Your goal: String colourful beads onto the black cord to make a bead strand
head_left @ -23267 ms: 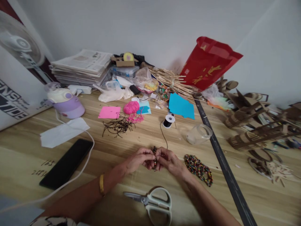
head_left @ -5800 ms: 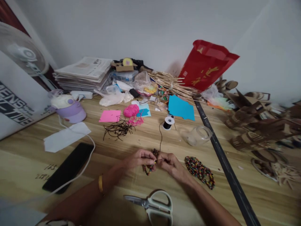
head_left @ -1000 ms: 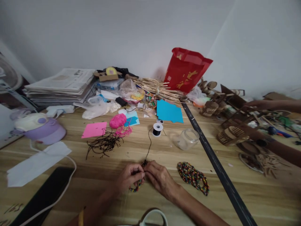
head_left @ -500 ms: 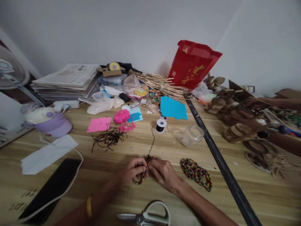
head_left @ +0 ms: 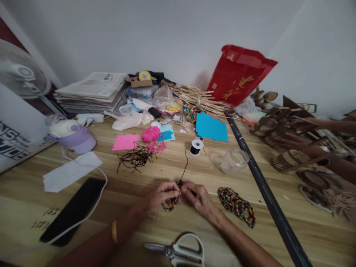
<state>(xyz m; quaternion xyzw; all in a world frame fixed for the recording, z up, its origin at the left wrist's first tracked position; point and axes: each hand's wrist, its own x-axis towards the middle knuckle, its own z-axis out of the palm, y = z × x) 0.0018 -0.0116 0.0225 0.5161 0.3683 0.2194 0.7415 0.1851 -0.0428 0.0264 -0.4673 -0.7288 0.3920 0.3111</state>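
Note:
My left hand (head_left: 164, 193) is closed in a pinch, with a loop of small multicoloured beads, a beaded bracelet (head_left: 169, 208), hanging below its fingers. Close beside it, my right hand (head_left: 198, 199) pinches at the same spot; the cord end between its fingertips is too small to make out. From a dark clump just behind the fingertips, black cord (head_left: 185, 163) runs up to a white spool (head_left: 197, 147). Right of my hands lies a heap of beaded strands (head_left: 236, 206). Scissors with pale handles (head_left: 189, 249) lie nearest me, blades pointing left.
A glass jar (head_left: 234, 161) lies beyond the bead heap, near a dark strip (head_left: 267, 196) across the table. Cut black cords (head_left: 136, 157), pink yarn (head_left: 151, 134) and a black phone (head_left: 73, 211) are to the left. At right, another person's hands (head_left: 292, 141) handle brown woodwork.
The view has turned a little left, so everything sits further right. My fingertips remain close together at the bracelet, whose loop now hangs more plainly below my left hand.

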